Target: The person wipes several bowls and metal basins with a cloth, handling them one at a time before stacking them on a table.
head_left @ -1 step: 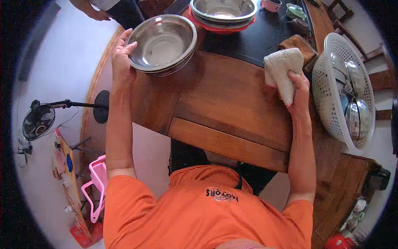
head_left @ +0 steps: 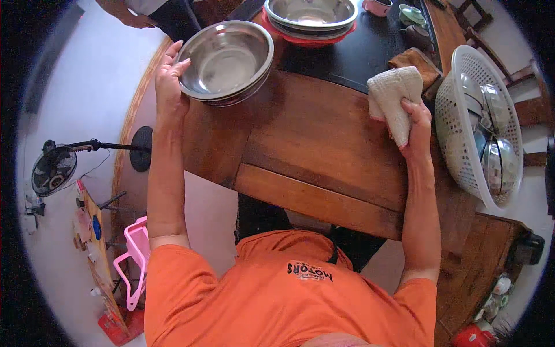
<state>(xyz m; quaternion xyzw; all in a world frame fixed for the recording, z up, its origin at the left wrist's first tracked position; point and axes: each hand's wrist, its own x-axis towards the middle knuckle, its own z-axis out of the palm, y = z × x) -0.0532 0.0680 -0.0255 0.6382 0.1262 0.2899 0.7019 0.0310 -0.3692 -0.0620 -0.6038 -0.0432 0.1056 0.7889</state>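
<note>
A small stack of stainless steel bowls (head_left: 228, 63) stands at the far left of the wooden table. My left hand (head_left: 171, 81) is at its left side, with the thumb on the rim and the fingers along the outside. To the right, my right hand (head_left: 417, 124) is closed on a folded cream cloth (head_left: 399, 87), held over the table. Part of that hand is hidden behind the cloth. Beyond it lies a brown cloth (head_left: 417, 61). A white perforated basket (head_left: 457, 121) with several metal bowls (head_left: 494, 110) in it is right of my right hand.
More steel bowls (head_left: 312, 13) sit in a red basin (head_left: 309, 40) on the table's black panel (head_left: 329, 61). A pink cup (head_left: 377, 8) and a lidded dish (head_left: 411, 16) stand behind. Another person's hand (head_left: 139, 21) shows far left. A fan (head_left: 55, 168) and pink chair (head_left: 137, 243) are left.
</note>
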